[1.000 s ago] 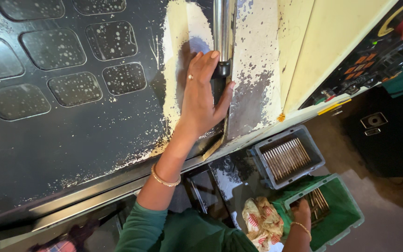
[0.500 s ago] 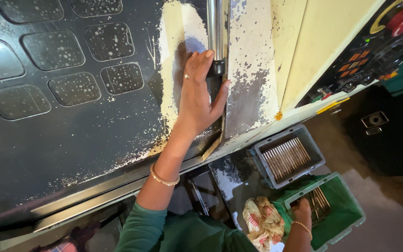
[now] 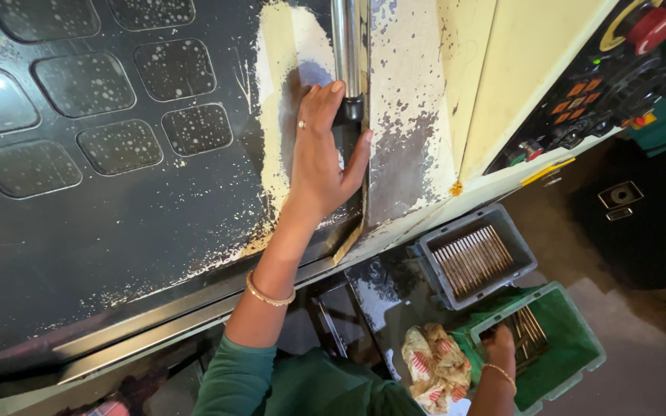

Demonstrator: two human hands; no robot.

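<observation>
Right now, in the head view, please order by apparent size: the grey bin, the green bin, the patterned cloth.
1. Green bin, though it sits nearer the camera, so this is unsure.
2. Grey bin, close to the green one.
3. Patterned cloth, clearly smallest.

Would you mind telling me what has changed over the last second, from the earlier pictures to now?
Very little. The left hand has slid slightly along the metal handle of the dark machine door and still grips it. The right hand stays in the green bin of thin metal rods. The grey bin and the patterned cloth have not moved.
</observation>
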